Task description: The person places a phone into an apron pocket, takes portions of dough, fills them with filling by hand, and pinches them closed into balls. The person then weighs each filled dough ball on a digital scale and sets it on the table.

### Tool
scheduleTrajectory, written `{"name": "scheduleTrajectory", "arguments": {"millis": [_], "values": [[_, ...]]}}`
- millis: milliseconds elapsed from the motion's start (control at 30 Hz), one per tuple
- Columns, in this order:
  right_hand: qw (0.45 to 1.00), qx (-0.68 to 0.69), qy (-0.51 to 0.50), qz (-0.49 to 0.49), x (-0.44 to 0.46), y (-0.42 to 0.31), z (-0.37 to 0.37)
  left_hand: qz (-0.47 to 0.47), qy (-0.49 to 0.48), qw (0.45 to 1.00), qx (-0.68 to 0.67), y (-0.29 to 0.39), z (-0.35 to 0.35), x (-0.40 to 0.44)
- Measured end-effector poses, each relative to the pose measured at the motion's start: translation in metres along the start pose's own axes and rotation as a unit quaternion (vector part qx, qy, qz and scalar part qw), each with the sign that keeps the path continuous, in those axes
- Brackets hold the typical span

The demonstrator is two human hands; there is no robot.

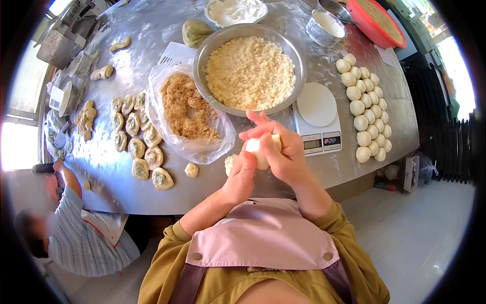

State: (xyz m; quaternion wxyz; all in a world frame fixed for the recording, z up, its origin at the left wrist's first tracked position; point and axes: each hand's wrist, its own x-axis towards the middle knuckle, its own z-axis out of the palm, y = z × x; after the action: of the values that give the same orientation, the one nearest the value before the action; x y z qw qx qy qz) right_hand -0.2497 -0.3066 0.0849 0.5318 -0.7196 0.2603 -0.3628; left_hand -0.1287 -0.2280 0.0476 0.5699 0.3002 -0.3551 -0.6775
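Note:
Between my two hands, just below the steel bowl, is a pale piece of dough [258, 153]. My left hand [240, 177] presses its left side, thumb up. My right hand [283, 152] curls its fingers around the right side. A steel bowl [200, 66] of pale crumbly filling [250, 71] stands just beyond the hands. Left of it lies an open plastic bag [223, 147] with brown shredded filling [185, 104]. A small lump [191, 169] sits on the table nearer me, and another crumbly lump [230, 163] shows beside my left hand.
A digital scale [317, 111] stands at the right, beside rows of round dough balls [361, 122]. Filled dough pieces [136, 148] lie at the left. Flour bowl [236, 12], foil-like bowl [326, 28] and red basin [374, 23] are at the back. A co-worker [86, 233] is at lower left.

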Motion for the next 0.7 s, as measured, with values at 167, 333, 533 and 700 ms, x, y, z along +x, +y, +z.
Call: {"name": "scheduleTrajectory", "arguments": {"millis": [167, 333, 533, 700], "values": [[0.993, 0.106, 0.037, -0.033, 0.0, 0.009, 0.001, 0.002, 0.015, 0.999, 0.034, 0.021, 0.013, 0.001], [0.987, 0.126, 0.018, 0.095, 0.001, -0.012, -0.003, -0.094, -0.026, 0.995, -0.013, 0.014, -0.004, 0.004], [0.949, 0.281, 0.091, 0.108, 0.01, 0.001, 0.008, 0.034, 0.065, 0.986, 0.152, 0.017, 0.012, -0.002], [0.994, 0.1, 0.053, -0.004, 0.014, 0.004, 0.013, -0.069, 0.028, 0.996, -0.053, 0.013, -0.002, -0.001]]}}
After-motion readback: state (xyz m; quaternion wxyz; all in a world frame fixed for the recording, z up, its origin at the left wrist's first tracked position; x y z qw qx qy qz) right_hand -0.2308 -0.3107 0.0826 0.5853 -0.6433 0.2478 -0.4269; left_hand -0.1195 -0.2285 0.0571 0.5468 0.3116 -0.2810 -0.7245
